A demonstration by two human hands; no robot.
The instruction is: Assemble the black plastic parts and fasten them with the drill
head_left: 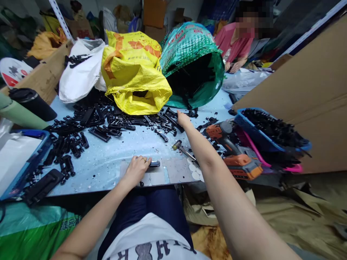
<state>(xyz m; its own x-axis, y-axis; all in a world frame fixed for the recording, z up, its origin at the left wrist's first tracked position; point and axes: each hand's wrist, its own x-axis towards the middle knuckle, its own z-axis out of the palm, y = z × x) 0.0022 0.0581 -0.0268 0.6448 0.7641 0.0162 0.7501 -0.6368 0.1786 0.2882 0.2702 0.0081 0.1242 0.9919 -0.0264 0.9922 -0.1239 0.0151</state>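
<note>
Near the table's front edge, my left hand (137, 169) is closed around a dark elongated part (154, 164), whose end sticks out to the right of the fingers. My right hand (183, 120) reaches forward to the right end of the pile of black parts (116, 119), close to the green sack. Its fingertips are partly hidden, and what they hold, if anything, is too small to make out. A small hammer (187, 151) lies beneath my right forearm, its head toward the left.
An orange and black power drill (241, 164) lies right of my right arm, beside a blue basket (273, 130) of black parts. Behind the pile stand a yellow sack (135, 72) and an open green sack (189, 65). A person in pink (233, 41) sits at the back right.
</note>
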